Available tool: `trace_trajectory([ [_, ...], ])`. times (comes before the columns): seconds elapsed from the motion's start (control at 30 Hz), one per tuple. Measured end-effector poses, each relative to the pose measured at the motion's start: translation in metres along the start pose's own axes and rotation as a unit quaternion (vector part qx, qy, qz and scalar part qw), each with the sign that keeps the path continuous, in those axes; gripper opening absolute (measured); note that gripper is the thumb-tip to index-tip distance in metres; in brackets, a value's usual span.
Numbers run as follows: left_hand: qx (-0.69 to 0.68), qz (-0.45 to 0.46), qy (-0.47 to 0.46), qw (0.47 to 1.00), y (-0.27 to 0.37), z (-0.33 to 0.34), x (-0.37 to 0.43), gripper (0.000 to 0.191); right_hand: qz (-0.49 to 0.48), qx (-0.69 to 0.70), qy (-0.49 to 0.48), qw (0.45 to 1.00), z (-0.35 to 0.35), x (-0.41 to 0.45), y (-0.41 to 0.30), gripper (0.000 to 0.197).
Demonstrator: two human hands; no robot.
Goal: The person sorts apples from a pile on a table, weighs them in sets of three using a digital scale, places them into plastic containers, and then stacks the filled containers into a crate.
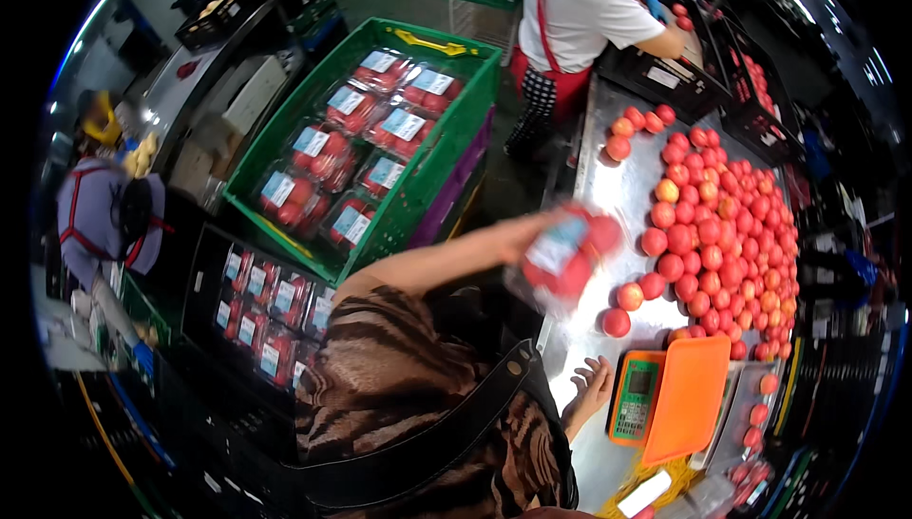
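My left hand (524,235), at the end of an outstretched arm, grips a clear plastic pack of red round fruits (559,262) with a blue-and-white label. The pack is blurred and hangs over the near edge of the metal table (598,191). My right hand (593,385) is bare, its fingers apart and slightly curled, just left of a weighing scale with a green keypad (630,401). An orange tray (690,401) sits tilted on the scale. Beyond lies a large heap of loose red fruits (727,234), with a few strays nearer me.
A green crate (491,67) of labelled fruit packs stands left of the table, beside a black crate (199,280) with more packs. A co-worker (570,27) reaches into black crates (666,81) at the table's far end. Another person (107,213) is at far left.
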State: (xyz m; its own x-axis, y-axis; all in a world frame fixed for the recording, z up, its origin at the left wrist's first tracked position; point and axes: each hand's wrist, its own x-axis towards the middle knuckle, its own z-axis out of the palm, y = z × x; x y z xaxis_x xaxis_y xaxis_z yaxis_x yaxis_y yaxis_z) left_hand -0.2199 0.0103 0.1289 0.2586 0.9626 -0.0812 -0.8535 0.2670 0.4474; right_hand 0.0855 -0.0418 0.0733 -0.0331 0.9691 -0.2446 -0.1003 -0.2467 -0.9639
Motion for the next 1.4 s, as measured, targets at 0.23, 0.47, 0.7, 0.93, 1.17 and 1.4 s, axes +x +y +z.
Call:
trace_trajectory([
  [0.23,0.137,0.351,0.408,0.831,0.153,-0.061,-0.166,0.055,0.014,-0.006,0.041,0.999,-0.027,-0.003,0.047,0.019],
  [0.47,0.067,0.305,0.499,0.808,0.121,-0.206,-0.301,0.044,-0.165,-0.438,0.420,0.777,-0.177,-0.087,-0.021,0.026],
  [0.7,0.057,0.210,0.513,0.830,0.140,-0.261,-0.262,0.047,0.232,-0.679,0.589,0.371,-0.266,-0.243,-0.018,0.061],
  [0.93,0.629,-0.116,0.722,0.262,0.176,-0.164,-0.210,0.058,0.117,-0.508,0.551,0.651,-0.253,-0.258,0.036,0.050],
  [1.17,0.826,0.290,0.124,0.467,0.059,-0.018,0.057,0.050,0.106,-0.480,0.566,0.661,-0.237,-0.259,0.030,0.051],
  [1.4,0.876,0.219,-0.096,0.418,-0.060,-0.030,0.284,0.069,0.134,-0.392,0.502,0.759,-0.239,-0.264,0.015,0.044],
])
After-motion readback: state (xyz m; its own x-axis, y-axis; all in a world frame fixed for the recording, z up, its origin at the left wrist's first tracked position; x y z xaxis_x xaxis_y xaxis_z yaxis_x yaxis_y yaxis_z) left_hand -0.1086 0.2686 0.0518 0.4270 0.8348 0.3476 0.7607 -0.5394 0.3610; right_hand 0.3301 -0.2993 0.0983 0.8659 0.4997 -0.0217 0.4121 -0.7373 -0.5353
